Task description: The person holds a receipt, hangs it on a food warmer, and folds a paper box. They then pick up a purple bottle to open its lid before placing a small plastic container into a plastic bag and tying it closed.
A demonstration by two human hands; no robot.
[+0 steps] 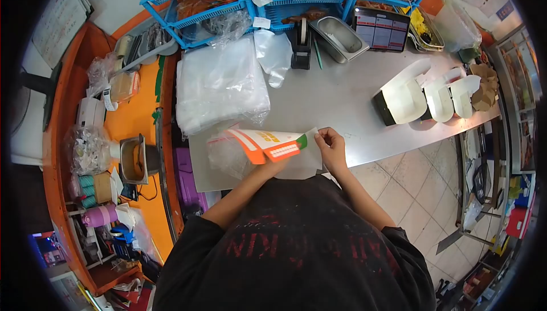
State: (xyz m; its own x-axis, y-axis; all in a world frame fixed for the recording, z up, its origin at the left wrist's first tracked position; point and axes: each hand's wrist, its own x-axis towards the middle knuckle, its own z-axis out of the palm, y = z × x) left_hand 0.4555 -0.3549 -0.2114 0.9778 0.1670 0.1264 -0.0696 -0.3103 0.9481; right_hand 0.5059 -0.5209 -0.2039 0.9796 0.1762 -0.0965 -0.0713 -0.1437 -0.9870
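Observation:
A printed paper food pouch [268,140], white and orange with yellow lettering and a green patch at one end, is tilted over the counter's near edge. Beneath its near side is my left hand [272,167], closed at the pouch, with the fingers hidden behind it. My right hand [332,144] pinches the upper corner of a thin translucent sheet [309,163], which overlaps the pouch's green end in this view. To the left of the pouch lies a crumpled clear plastic bag [228,157].
A stack of clear plastic bags [219,91] covers the counter's left part. Behind stand a tape dispenser [301,46], a steel pan [340,37] and a tablet [380,29]. White open cartons [403,97] line the right. Blue basket racks [302,3] rise at the back.

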